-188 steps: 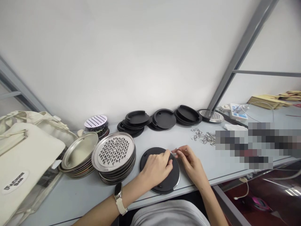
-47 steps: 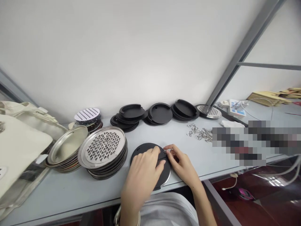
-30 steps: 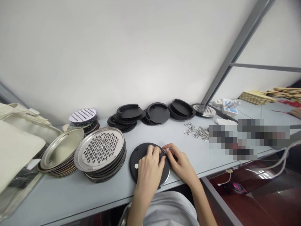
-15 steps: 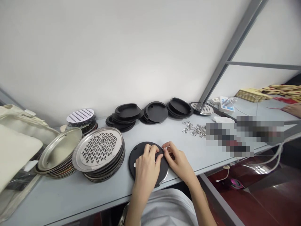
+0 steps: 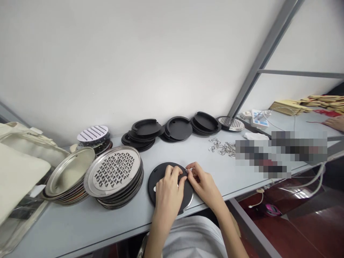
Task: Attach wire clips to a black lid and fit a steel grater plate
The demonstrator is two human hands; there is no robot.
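A round black disc lies on the table in front of me, with a silver metal rim showing at its lower right edge. My left hand rests over the disc, fingers bent and pressed down on it, thumb reaching toward its right edge. At that edge my right hand pinches a small shiny metal ring between thumb and index finger. Fingers partly hide where ring and disc meet. Beyond the right hand lies a loose pile of similar metal rings.
To the left stand a stack of metal grater plates, a stack of rimmed round lids and a cream bag. Black discs are stacked along the wall beside a perforated plate. Another person's hand shows at far right.
Both hands hold nearly the same pose at the disc's right edge. The whole view has shifted very slightly.
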